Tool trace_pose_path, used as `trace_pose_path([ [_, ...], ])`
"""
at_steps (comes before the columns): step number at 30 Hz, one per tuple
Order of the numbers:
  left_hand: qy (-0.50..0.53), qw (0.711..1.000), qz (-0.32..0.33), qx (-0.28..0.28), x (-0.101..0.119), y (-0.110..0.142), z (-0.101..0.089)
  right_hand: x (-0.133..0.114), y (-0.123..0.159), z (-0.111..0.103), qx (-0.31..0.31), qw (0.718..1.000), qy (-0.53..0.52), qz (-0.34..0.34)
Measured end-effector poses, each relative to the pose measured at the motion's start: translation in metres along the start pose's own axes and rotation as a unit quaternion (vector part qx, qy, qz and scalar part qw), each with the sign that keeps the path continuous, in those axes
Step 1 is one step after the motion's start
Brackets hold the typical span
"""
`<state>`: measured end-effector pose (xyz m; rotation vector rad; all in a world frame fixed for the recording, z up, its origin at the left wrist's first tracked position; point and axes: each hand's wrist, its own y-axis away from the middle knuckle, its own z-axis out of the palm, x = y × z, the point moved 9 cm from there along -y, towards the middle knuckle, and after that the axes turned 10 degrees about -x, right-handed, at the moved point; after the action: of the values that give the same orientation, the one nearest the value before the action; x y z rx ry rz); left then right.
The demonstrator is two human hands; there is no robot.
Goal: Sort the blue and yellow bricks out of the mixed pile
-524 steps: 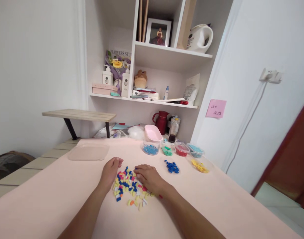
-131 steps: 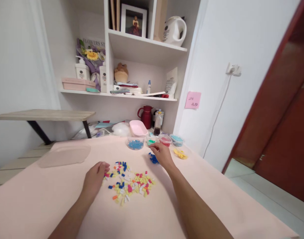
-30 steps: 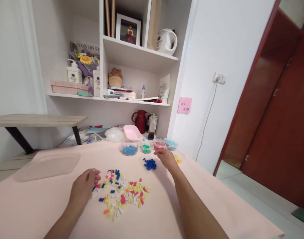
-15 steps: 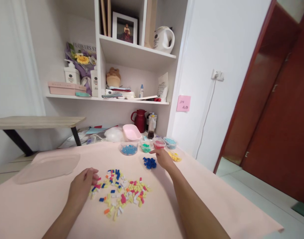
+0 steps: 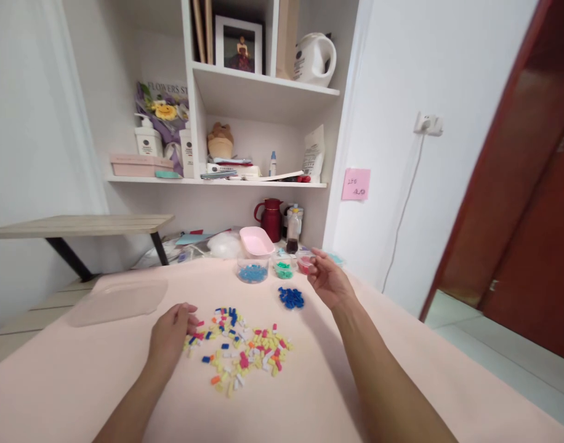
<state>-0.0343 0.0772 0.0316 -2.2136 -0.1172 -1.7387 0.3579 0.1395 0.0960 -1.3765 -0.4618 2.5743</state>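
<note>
Head view. Counter (image 5: 245,418) under a pale pink cover. Spread over its middle: mixed small pieces (image 5: 244,360), yellow, white, pink, orange, dark blue, lying loose in a rough patch between the two forearms.

Left hand (image 5: 170,332) low over the cover at the left edge of the patch, fingertips right by the nearest pink and yellow pieces. Fingers slack, half bent, released.

Right hand (image 5: 332,283) farther out, beyond the patch and to its right, near the row of tubs; palm turned partly inward. Thumb and fingers drawn close at the tips; cannot tell whether a piece is pinched there.

Dark blue pieces (image 5: 291,298) heaped in a low clear dish, left of the right wrist. Behind, left to right: blue pieces (image 5: 253,273), green pieces (image 5: 283,269) and red pieces (image 5: 303,264), each colour in its own clear tub; the red one partly covered by the right fingers.

Clear lid (image 5: 120,301) flat at far left. Pink basin (image 5: 257,242) behind the tubs, red jug (image 5: 271,220) and bottle (image 5: 293,229) at the back.
</note>
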Motion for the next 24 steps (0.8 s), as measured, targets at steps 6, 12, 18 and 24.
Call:
trace_pose_path([
  [6,-0.009,1.0,0.012,0.0,0.001,0.002,0.0,0.061,0.038,0.098,-0.247,0.908,0.327,0.088],
  [12,-0.007,1.0,0.0,0.002,-0.003,0.003,0.001,0.1,0.074,0.145,-0.369,0.711,0.599,-0.003],
  [18,-0.001,1.0,0.002,-0.003,-0.006,0.002,0.001,0.127,0.07,0.13,-0.374,0.653,0.657,0.039],
  [24,0.003,1.0,0.006,0.002,-0.007,0.002,0.0,0.129,0.073,0.134,-0.385,0.645,0.659,0.035],
])
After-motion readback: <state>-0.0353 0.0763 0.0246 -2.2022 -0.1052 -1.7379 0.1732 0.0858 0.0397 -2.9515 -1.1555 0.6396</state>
